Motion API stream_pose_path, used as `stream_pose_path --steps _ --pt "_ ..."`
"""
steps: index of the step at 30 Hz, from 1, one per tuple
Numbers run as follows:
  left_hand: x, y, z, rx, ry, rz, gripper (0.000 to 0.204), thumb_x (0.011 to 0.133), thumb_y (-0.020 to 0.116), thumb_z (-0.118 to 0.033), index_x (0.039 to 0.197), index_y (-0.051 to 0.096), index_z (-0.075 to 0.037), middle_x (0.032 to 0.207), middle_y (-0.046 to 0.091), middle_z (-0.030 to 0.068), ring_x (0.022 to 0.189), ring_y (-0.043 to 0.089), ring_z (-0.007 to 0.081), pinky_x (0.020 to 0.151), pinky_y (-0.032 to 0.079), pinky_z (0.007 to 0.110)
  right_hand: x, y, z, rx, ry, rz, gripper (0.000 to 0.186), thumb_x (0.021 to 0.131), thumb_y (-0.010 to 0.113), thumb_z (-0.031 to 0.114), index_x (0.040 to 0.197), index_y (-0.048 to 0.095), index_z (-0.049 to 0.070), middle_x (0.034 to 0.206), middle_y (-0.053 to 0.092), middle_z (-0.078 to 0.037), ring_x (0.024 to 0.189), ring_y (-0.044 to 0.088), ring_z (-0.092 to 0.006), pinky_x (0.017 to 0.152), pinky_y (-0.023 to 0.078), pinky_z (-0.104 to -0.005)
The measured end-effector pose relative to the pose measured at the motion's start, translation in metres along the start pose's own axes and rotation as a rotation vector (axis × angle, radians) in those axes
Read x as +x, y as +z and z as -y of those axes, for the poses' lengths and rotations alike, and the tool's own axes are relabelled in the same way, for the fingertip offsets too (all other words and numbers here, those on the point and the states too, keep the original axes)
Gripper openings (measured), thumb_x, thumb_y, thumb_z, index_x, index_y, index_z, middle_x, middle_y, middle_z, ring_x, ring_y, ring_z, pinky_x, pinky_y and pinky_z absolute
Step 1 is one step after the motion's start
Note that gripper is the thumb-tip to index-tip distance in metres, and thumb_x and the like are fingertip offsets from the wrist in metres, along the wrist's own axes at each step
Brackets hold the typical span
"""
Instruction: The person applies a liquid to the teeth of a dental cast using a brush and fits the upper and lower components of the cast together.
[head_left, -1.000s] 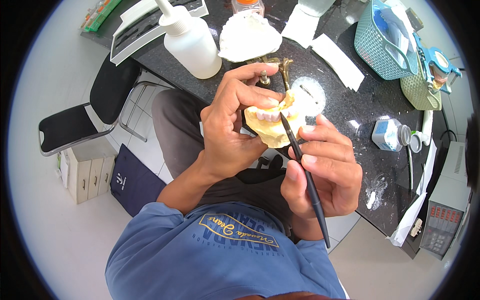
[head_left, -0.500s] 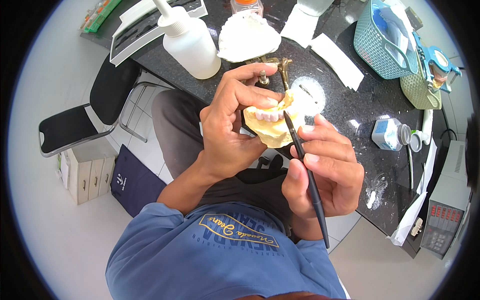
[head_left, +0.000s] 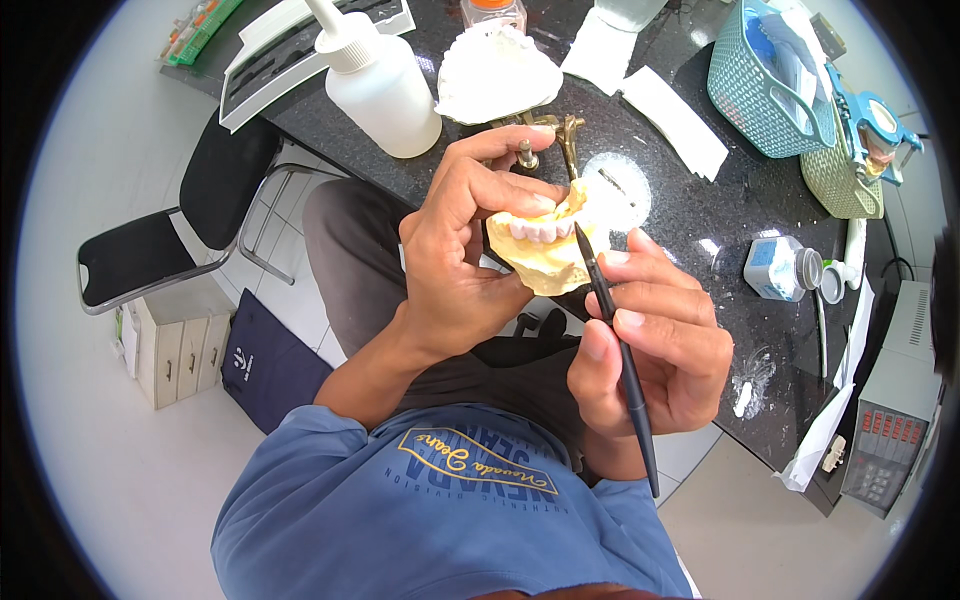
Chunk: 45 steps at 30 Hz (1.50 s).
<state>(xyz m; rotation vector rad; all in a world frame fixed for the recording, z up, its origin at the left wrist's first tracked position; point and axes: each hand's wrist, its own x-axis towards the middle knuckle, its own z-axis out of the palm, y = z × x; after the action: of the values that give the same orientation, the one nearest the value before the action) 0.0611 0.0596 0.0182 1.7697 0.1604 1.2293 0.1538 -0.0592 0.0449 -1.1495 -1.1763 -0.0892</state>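
Note:
In my left hand (head_left: pixel 465 235) is a yellow dental model (head_left: pixel 535 262), gripped from its left side with the fingers over the top. A row of whitish teeth (head_left: pixel 540 229) runs along its near edge. Brass-coloured metal parts, like an articulator (head_left: pixel 568 145), show just behind the model, partly hidden by my fingers. My right hand (head_left: pixel 655 340) pinches a slim black carving tool (head_left: pixel 630 385) between thumb and fingers. The tool's tip lies at the right end of the tooth row; whether it touches is too fine to tell.
Behind my left hand stand a white squeeze bottle (head_left: pixel 385 100) and a white plaster cast (head_left: pixel 498 75) on the dark worktop (head_left: pixel 690 225). Folded tissue (head_left: pixel 675 120), a teal basket (head_left: pixel 765 95) and a small jar (head_left: pixel 782 268) are to the right. A grey device (head_left: pixel 890 400) is far right.
My right hand and the black tool have shifted slightly to the right, the tip with them. My left hand and the dental model look the same.

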Motion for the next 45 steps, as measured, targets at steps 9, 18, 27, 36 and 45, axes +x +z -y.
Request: stream_pose_path --steps 9,18,27,36,45 --pt "-0.0002 -0.0006 0.0004 0.014 0.002 0.002 0.034 0.07 0.079 -0.001 0.096 0.057 -0.001 0.103 0.067 0.0165 0.124 0.051 0.0289 0.107 0.036 0.041 -0.0003 0.0008 0.0005 -0.001 -0.003 -0.004 0.032 0.066 0.078 -0.003 0.09 0.059 0.006 0.081 0.067 -0.012 0.085 0.07 -0.0301 0.088 0.054 -0.0486" --pt "-0.0014 -0.0009 0.0011 -0.019 -0.021 -0.005 0.033 0.069 0.078 0.0 0.096 0.059 -0.001 0.104 0.066 0.0174 0.124 0.051 0.0288 0.107 0.036 0.041 0.0008 -0.0017 0.0018 -0.054 0.001 0.04 0.035 0.064 0.08 -0.003 0.09 0.059 0.007 0.082 0.068 -0.011 0.086 0.07 -0.0289 0.088 0.053 -0.0482" --pt "0.0 0.0014 -0.0011 0.006 -0.02 -0.019 0.032 0.072 0.079 -0.002 0.095 0.057 -0.001 0.102 0.067 0.0168 0.123 0.052 0.0294 0.107 0.037 0.041 0.001 -0.003 0.0029 -0.11 -0.016 0.101 0.021 0.082 0.07 0.008 0.093 0.053 0.005 0.077 0.066 -0.012 0.089 0.067 -0.0283 0.096 0.047 -0.0511" --pt "0.0001 0.0007 -0.0016 0.002 -0.028 -0.014 0.033 0.071 0.08 -0.003 0.095 0.057 -0.001 0.103 0.066 0.017 0.124 0.052 0.029 0.107 0.037 0.041 0.0014 -0.0018 0.0031 -0.099 -0.005 0.083 0.027 0.072 0.076 0.002 0.091 0.057 0.007 0.08 0.067 -0.01 0.088 0.068 -0.0272 0.092 0.051 -0.0487" --pt "0.0007 0.0007 -0.0015 0.0 -0.025 -0.013 0.034 0.069 0.079 0.002 0.095 0.058 -0.001 0.103 0.066 0.0162 0.123 0.052 0.0286 0.106 0.038 0.04 0.0017 -0.0014 0.0014 -0.068 -0.013 0.038 0.033 0.066 0.08 -0.001 0.091 0.06 0.008 0.081 0.068 -0.009 0.085 0.069 -0.0274 0.088 0.054 -0.0468"
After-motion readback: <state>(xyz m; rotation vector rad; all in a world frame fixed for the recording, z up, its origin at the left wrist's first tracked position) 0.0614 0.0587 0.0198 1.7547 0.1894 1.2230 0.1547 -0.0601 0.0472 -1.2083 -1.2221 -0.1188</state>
